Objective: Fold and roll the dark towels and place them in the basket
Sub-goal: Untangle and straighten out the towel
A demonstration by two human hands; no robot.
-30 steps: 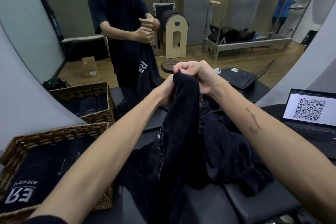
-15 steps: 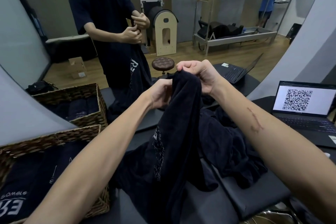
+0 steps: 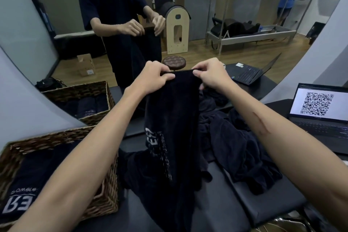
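Black towel [image 3: 172,118] with white lettering, brown woven wicker basket [image 3: 105,184], black-and-white QR code [image 3: 317,104].

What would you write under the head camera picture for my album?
Both hands, left and right, hold a dark towel up beside the basket.

My left hand [image 3: 153,77] and right hand [image 3: 211,75] pinch the dark towel's [image 3: 173,118] top edge — it hangs mid-frame, basket [image 3: 105,190] lower left.

Site: a Pilates or fitness studio. I face a wall mirror [image 3: 28,30]; in it, a wooden ladder barrel [image 3: 177,30], a reformer bed [image 3: 252,34] and wood flooring [image 3: 207,51]. Beside me, wicker basket [image 3: 105,190] of logo towels, laptop [image 3: 320,111] showing a QR code.
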